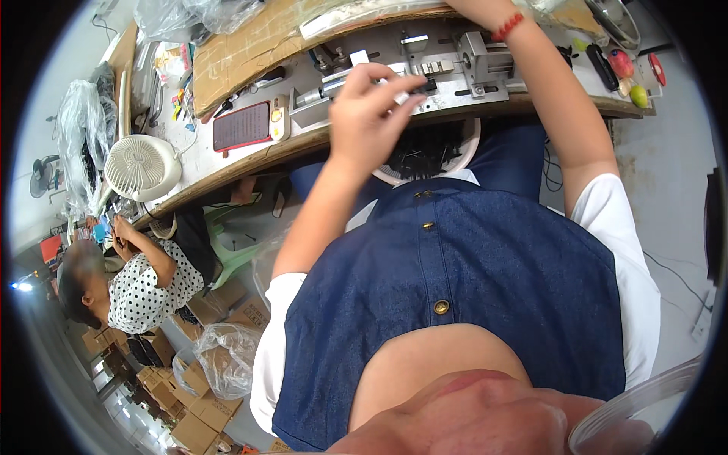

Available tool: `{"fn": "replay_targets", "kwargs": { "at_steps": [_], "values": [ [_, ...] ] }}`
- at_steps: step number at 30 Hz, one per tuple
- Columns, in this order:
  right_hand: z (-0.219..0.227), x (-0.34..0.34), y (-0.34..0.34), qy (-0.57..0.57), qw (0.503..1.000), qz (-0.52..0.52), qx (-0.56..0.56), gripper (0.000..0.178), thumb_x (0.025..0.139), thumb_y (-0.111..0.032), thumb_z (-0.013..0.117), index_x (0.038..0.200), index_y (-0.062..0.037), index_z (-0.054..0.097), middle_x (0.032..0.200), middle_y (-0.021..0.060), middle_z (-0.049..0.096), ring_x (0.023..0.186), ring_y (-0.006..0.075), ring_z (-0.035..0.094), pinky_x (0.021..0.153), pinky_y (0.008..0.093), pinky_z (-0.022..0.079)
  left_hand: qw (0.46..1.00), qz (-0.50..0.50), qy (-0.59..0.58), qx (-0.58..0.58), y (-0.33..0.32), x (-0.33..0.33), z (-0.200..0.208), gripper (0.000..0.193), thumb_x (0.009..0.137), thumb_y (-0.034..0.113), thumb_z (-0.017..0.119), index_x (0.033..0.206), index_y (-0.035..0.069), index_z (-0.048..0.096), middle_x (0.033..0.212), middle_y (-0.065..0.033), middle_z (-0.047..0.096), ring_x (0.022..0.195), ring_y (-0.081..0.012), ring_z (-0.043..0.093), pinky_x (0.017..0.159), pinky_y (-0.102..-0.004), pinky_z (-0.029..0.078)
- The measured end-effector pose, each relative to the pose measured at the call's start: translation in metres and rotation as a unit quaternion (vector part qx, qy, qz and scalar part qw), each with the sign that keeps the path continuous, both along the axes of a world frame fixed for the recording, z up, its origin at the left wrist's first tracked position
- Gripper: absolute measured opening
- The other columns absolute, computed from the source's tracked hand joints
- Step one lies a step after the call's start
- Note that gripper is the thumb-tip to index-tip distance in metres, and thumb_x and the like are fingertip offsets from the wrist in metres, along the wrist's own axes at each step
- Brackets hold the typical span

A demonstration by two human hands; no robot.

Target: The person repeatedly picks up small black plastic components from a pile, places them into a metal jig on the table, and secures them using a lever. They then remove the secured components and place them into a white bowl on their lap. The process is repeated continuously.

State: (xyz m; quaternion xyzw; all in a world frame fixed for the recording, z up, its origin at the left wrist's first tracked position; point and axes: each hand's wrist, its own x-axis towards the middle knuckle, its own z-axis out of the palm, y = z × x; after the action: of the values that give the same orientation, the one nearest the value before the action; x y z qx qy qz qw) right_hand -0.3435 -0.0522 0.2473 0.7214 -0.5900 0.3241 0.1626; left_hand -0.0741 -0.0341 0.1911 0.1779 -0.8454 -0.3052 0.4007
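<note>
My left hand (365,114) is over the near edge of the workbench, at a metal bench fixture (484,64). Its thumb and fingers are bent together around a small piece that I cannot make out. A small black part (429,85) lies by the fingertips, on the fixture's base. My right hand (479,9) reaches to the far side of the bench, past the fixture; the top of the picture cuts off its fingers. Below the bench edge, a white basin (472,144) holds many thin black pieces (425,158).
Left of the fixture lie a red-edged phone (241,127) and a white fan (142,167). Cardboard (243,57) covers the back. A black handheld object (602,68) and small colourful items stand at right. Another person (155,280) sits at far left near cardboard boxes (201,425).
</note>
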Motion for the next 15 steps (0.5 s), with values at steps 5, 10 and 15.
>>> {"fn": "replay_targets", "kwargs": {
  "at_steps": [5, 10, 15],
  "values": [
    [-0.008, -0.015, -0.029, 0.011, 0.999, 0.032, 0.038, 0.017, 0.085, -0.010, 0.071, 0.101, -0.0040, 0.072, 0.102, 0.0153, 0.069, 0.100, 0.0359, 0.063, 0.089, 0.0445, 0.050, 0.999, 0.012, -0.038, 0.011, 0.013, -0.019, -0.043, 0.020, 0.084, 0.015, 0.082, 0.103, 0.013, 0.079, 0.113, -0.0039, 0.066, 0.072, -0.0187, 0.068, 0.066, -0.0328, 0.057],
    [0.013, -0.011, -0.001, -0.051, 0.993, 0.073, 0.080, 0.016, 0.088, -0.010, 0.071, 0.103, -0.0035, 0.072, 0.096, 0.0125, 0.069, 0.094, 0.0302, 0.064, 0.081, 0.0400, 0.051, 0.997, 0.032, -0.039, -0.052, 0.014, -0.027, -0.054, 0.024, 0.085, 0.014, 0.081, 0.109, 0.013, 0.078, 0.124, -0.0032, 0.074, 0.078, -0.0199, 0.075, 0.070, -0.0306, 0.060],
    [0.032, 0.025, 0.063, -0.200, 0.975, 0.060, 0.074, 0.014, 0.091, -0.010, 0.069, 0.103, -0.0030, 0.069, 0.096, 0.0081, 0.065, 0.090, 0.0202, 0.061, 0.076, 0.0334, 0.049, 0.997, 0.033, -0.063, -0.032, 0.016, -0.023, -0.041, 0.028, 0.086, 0.016, 0.081, 0.114, 0.014, 0.076, 0.125, -0.0033, 0.073, 0.077, -0.0200, 0.073, 0.070, -0.0313, 0.060]
  ]
}}
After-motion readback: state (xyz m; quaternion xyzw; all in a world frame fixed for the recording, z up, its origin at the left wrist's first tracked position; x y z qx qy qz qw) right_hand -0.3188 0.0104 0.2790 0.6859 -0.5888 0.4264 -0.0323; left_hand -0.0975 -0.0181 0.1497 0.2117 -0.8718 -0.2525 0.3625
